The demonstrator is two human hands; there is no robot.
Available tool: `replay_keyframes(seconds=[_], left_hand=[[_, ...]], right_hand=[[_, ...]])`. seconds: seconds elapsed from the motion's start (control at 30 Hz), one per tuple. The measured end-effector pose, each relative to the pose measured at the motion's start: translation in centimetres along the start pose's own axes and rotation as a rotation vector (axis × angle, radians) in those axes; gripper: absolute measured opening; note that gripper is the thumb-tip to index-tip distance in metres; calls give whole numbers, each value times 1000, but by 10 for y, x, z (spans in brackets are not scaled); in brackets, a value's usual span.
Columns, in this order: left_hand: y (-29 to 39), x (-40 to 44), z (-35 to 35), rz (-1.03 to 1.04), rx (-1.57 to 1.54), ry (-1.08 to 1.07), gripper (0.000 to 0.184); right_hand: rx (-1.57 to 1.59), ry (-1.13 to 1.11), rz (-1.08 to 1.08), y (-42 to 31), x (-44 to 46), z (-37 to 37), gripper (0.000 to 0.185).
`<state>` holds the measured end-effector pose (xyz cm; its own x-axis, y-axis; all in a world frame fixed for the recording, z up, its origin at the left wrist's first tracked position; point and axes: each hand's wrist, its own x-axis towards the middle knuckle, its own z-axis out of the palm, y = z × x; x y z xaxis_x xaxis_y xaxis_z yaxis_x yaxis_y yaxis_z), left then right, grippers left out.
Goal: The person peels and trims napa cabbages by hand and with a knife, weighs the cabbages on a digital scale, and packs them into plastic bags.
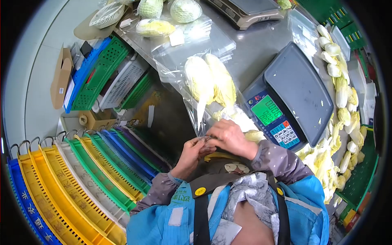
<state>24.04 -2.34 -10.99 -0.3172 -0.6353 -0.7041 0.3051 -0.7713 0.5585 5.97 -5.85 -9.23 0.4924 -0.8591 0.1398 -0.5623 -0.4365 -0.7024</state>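
Two pale napa cabbages (pixel 222 79) lie side by side in a clear plastic bag (pixel 188 107) at the edge of the steel table. The bag's gathered end reaches down toward my body. My left hand (pixel 191 154) is closed with thumb and fingers pinched at that end. Right beside it, my right hand (pixel 229 136) is also closed on the bag's end, its fingertips meeting those of my left hand. What exactly lies between the fingertips is partly hidden. A digital scale (pixel 300 94) with a lit green display stands to the right of the bagged cabbages.
Flat clear bags (pixel 208 38) are stacked beyond the cabbages, near wrapped cabbages (pixel 185 11). Another scale (pixel 249 12) stands at the back. Loose cabbages (pixel 342 92) and leaves (pixel 322 167) line the right. Colored crates (pixel 61 179) stand in a row at left.
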Motion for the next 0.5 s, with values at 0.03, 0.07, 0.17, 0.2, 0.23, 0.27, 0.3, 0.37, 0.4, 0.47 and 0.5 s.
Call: replay_keyframes(seconds=[0.03, 0.07, 0.17, 0.2, 0.23, 0.27, 0.3, 0.37, 0.4, 0.47, 0.5], left_hand=[[2, -1, 0, -8, -22, -28, 26], [5, -2, 1, -17, -42, -57, 27], [15, -8, 12, 10, -105, -82, 26], [15, -8, 13, 22, -137, -86, 25], [14, -8, 14, 17, -133, -90, 25], [11, -7, 13, 50, -110, -80, 24], [7, -5, 12, 84, -89, -70, 23], [0, -2, 9, 77, -30, -62, 23], [-3, 1, 7, 77, 31, -53, 23], [-6, 2, 4, 93, 59, -42, 22], [-7, 3, 4, 115, 87, -29, 22]], right_hand=[[-55, 22, -44, -8, 1, 2, 19], [-111, 45, -87, -14, 3, 3, 18], [-239, 3, -159, -16, 7, 3, 14], [-239, 8, -152, -16, 7, 3, 14], [-315, 4, -213, -16, 6, 3, 12], [-391, -2, -276, -16, 4, 3, 11], [-411, -31, -283, -15, 2, 4, 13], [-427, -36, -297, -14, -6, 7, 13], [-444, -37, -315, -14, -8, 7, 12], [-421, -11, -310, -15, -12, 6, 12], [-399, 17, -312, -15, -13, 5, 12]])
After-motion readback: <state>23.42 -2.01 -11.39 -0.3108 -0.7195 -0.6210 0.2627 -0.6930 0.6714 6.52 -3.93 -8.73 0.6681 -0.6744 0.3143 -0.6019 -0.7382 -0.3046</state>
